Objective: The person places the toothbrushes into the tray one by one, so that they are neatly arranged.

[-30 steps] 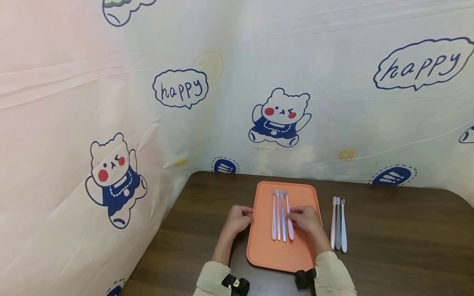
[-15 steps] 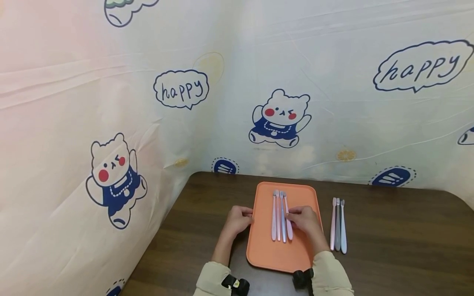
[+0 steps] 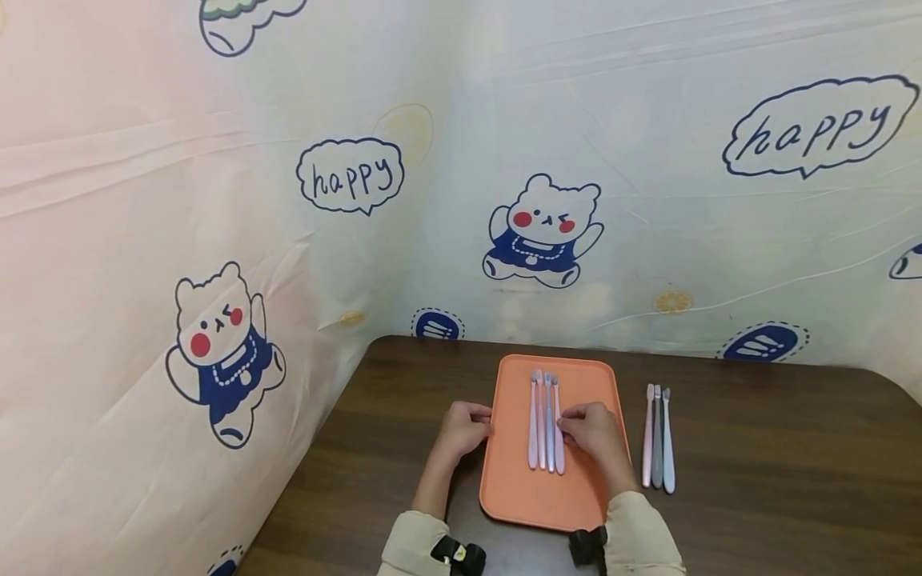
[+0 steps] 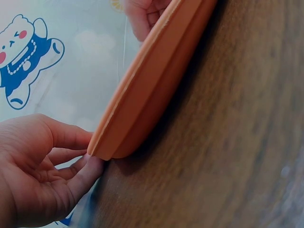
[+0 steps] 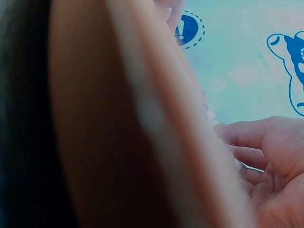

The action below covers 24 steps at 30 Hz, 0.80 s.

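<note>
Left hand (image 3: 463, 428) pinches tray (image 3: 519, 500) rim at 9 o'clock, gap only rim-thick. Right hand (image 3: 592, 426): fingertips nearly together on end brush (image 3: 559, 458), 3 o'clock side of four on tray. Crowded fingers could skew next brush (image 3: 551, 440); a rim tug might shift all. Trio (image 3: 657, 448) of brushes off tray, 3 o'clock. Dark wood-grain table (image 3: 778, 448); pale printed cloth (image 3: 648, 240), 9 to 2.

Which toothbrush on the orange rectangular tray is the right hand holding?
The slim, pale pinkish-lilac toothbrush, rightmost of the four on the tray. The right hand pinches it; the other three lie to its left, unheld.
</note>
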### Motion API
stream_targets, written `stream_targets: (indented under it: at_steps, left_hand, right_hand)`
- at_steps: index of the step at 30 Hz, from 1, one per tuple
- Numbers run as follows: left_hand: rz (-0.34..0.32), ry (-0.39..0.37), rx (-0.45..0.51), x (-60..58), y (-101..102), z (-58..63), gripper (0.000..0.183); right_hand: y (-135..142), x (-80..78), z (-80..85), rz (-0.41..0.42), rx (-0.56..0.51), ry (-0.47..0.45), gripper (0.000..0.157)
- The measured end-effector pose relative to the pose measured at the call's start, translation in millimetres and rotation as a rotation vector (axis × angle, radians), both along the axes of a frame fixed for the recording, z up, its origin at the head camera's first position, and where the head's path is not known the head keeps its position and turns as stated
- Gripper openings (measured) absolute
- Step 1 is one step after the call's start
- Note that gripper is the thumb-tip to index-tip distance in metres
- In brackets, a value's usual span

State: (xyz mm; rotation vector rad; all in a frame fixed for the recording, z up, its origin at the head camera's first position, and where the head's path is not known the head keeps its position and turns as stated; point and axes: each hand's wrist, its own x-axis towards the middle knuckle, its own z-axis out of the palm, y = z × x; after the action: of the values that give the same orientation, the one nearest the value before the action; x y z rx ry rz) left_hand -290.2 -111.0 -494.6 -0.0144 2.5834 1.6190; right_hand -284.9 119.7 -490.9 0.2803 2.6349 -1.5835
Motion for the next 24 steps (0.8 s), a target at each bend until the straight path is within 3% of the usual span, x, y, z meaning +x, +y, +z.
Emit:
stream_targets:
  at_steps: [14, 24]
  left_hand:
    - [-0.004, 0.015, 0.007, -0.1, 0, -0.4, 0.026]
    - [-0.002, -0.001, 0.004, -1.9, 0, -1.8, 0.026]
  right_hand:
    - [6, 4.3, 1.9, 0.02, -0.135, 0.028, 0.027]
    - [14, 8.5, 4.9, 0.029, -0.162, 0.016, 0.037]
